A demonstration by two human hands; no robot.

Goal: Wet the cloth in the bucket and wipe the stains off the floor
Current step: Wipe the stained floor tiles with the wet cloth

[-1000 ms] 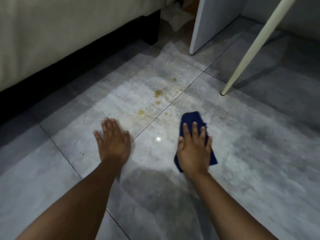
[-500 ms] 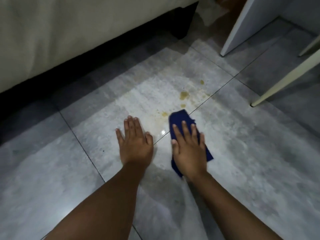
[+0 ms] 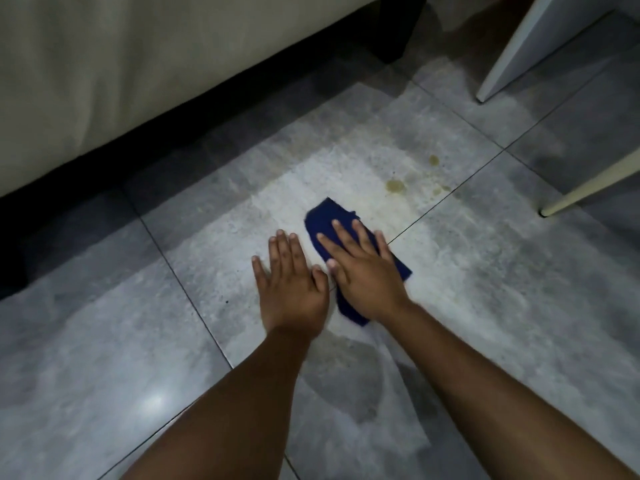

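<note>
**Soft cloth, flat palm, hard tile**

We judge the cloth (image 3: 327,220) to be light, limp and damp: a dark blue rag lying crumpled flat on the floor (image 3: 485,306), with no stiffness of its own. It needs no pinch; our right hand (image 3: 363,271) lies palm down on top of it, fingers straight and slightly spread, pressing it to the tile. Only its far corner and near edges show around the hand. Our left hand (image 3: 292,282) rests flat on bare tile just beside it, fingers together, gripping nothing, likely as a brace.

The floor is grey, mottled, glossy tile crossed by thin dark grout lines, and probably slick where wet. 2 clear yellowish stains (image 3: 395,186) lie near the cloth's far corner, not under it, with fainter smears around them. No bucket is in view.
</note>
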